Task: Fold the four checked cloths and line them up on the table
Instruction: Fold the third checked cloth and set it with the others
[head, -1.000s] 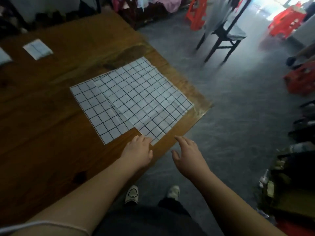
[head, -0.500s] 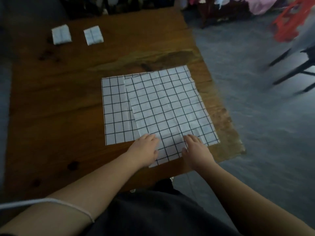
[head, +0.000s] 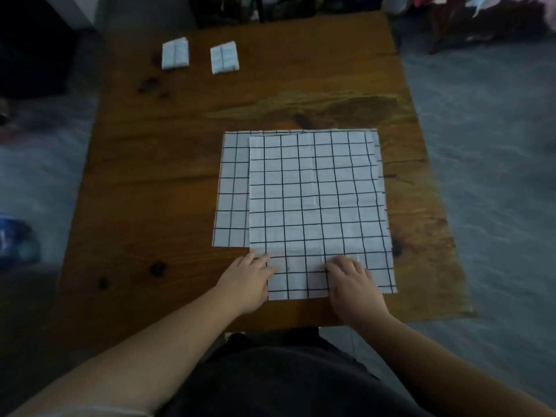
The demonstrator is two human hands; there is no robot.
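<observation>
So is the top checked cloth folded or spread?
Spread: top checked cloth lies flat, left hand and right hand on its near edge.

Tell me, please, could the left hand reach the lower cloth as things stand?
Probably yes: the lower cloth shows a bare strip left of the top cloth, just beyond the left hand, with nothing between them.

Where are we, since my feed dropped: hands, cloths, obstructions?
Left hand, right hand open, resting on top cloth near edge. Lower cloth flat beneath; two folded cloths far left. Nothing blocking.
</observation>
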